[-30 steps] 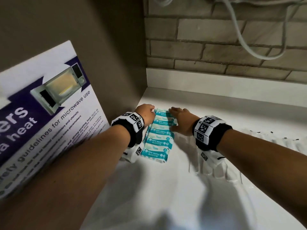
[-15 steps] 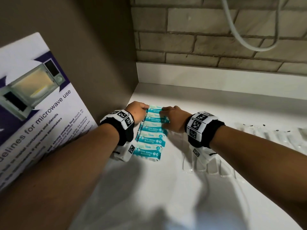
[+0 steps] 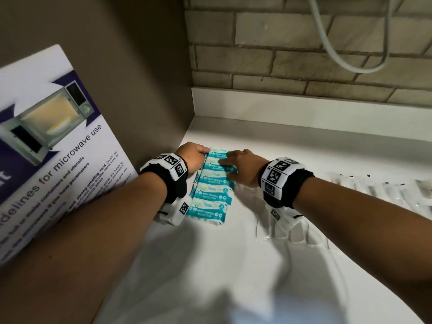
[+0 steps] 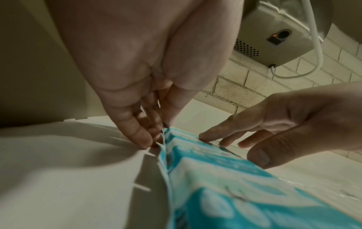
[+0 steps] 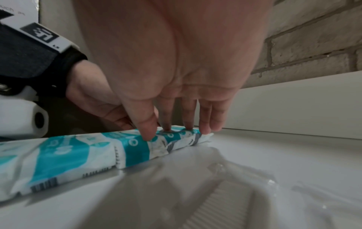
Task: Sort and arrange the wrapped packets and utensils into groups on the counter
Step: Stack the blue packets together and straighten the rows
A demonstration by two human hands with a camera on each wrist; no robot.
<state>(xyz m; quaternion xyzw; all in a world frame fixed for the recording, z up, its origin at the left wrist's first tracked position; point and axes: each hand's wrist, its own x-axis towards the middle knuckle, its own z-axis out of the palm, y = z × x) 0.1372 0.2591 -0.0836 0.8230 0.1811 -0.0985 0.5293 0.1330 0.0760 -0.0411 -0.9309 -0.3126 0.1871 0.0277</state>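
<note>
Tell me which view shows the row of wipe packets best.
The head view: the whole row of wipe packets lies lengthwise on the counter, labels readable. The left wrist view shows its left edge close and blurred; the right wrist view shows its right side, near end cut off.

Teal-and-white packets (image 3: 211, 190) in a row on the counter: each reads "MINI WIPES"; smaller print under it too fine to read.

Poster (image 3: 53, 146) leaning at left, beside a microwave photo: "…delines for microwave use", cut off at the edge. Below, partly legible: "containers and utensils", "if you have pacemakers", "strong-smelling food (such as". The rest blurs out.
</note>
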